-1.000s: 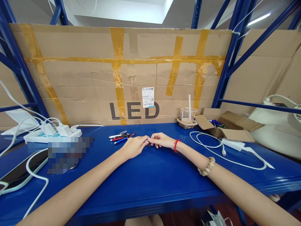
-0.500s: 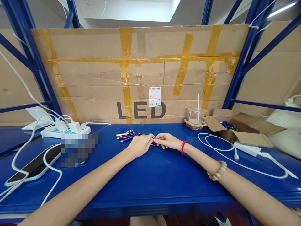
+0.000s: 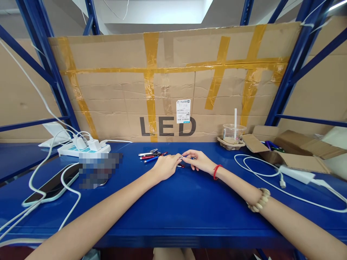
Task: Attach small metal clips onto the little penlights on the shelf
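Observation:
Near the middle of the desk, my left hand (image 3: 166, 167) lies palm down with its fingers curled and largely hidden. My right hand (image 3: 199, 161) meets it from the right, thumb and fingers pinched. Between the fingertips of both hands shows a slim silver pen (image 3: 181, 157), mostly covered by the fingers. Under the hands a small red piece (image 3: 180, 165) rests on the desk, partly hidden. Just left of my left hand lie several pens, among them a blue pen (image 3: 151, 159), a red pen (image 3: 148, 157) and a silver one (image 3: 143, 154).
At the left are a power strip (image 3: 69, 149), a phone (image 3: 51, 186) and looping white cables. On the right stand a plastic cup (image 3: 230, 133) with a straw, an open cardboard box (image 3: 300, 162) and a white adapter (image 3: 295, 174). A cardboard sheet (image 3: 121, 104) walls the back.
The view has swung slightly left, so everything sits further right. Both hands remain together; the right fingers have shifted a little and more of the silver pen and red piece shows.

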The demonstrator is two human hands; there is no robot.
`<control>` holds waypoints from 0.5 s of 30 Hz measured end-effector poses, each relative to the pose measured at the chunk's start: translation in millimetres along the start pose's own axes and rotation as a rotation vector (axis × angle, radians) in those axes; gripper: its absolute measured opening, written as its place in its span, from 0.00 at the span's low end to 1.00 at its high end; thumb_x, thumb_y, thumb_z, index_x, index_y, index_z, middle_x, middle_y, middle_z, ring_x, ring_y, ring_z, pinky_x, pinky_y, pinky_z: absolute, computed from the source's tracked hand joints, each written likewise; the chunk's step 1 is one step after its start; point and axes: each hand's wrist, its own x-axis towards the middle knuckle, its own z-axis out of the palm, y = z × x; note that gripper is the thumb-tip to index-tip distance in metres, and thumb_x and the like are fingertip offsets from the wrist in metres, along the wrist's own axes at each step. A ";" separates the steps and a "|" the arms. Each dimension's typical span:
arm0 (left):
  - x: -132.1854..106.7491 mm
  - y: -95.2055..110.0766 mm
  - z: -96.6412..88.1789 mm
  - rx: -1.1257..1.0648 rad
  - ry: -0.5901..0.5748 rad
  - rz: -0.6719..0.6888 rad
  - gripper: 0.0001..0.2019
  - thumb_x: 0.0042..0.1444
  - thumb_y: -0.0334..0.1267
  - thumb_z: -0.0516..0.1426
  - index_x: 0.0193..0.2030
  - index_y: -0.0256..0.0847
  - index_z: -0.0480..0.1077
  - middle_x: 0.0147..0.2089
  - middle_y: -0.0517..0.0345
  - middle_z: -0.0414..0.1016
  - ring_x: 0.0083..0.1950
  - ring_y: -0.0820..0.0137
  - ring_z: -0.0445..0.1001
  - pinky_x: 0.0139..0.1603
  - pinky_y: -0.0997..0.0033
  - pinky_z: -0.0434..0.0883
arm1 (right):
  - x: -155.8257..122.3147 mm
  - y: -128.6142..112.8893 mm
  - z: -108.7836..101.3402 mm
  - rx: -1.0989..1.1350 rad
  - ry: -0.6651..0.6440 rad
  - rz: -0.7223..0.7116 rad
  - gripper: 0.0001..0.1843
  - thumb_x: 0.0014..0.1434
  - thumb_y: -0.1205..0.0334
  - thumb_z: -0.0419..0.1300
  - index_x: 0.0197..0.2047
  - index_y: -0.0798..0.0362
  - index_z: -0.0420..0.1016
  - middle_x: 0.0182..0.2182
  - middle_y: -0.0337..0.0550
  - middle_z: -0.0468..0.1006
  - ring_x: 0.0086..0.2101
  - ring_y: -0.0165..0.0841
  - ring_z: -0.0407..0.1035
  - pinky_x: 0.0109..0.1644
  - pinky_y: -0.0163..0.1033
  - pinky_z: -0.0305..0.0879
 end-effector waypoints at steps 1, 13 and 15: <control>0.0 0.0 0.3 0.002 0.001 -0.001 0.15 0.63 0.41 0.37 0.46 0.41 0.60 0.39 0.55 0.73 0.39 0.65 0.72 0.30 0.73 0.65 | -0.1 1.0 -0.3 -0.004 0.000 -0.022 0.21 0.51 0.51 0.58 0.44 0.57 0.68 0.31 0.43 0.72 0.17 0.22 0.62 0.15 0.28 0.55; -2.2 -2.0 -0.1 -0.008 -0.014 0.001 0.15 0.63 0.41 0.37 0.47 0.42 0.59 0.41 0.56 0.73 0.41 0.64 0.72 0.33 0.70 0.68 | 0.7 4.6 -3.1 -0.067 0.048 -0.200 0.20 0.46 0.49 0.61 0.34 0.58 0.76 0.36 0.48 0.73 0.16 0.23 0.64 0.17 0.32 0.57; -2.5 -3.2 -0.2 -0.037 -0.031 0.023 0.14 0.63 0.41 0.37 0.47 0.43 0.59 0.43 0.57 0.72 0.43 0.65 0.72 0.35 0.70 0.68 | 0.3 2.8 -3.1 -0.052 0.031 -0.181 0.20 0.45 0.49 0.61 0.33 0.58 0.76 0.35 0.48 0.73 0.16 0.23 0.63 0.17 0.32 0.57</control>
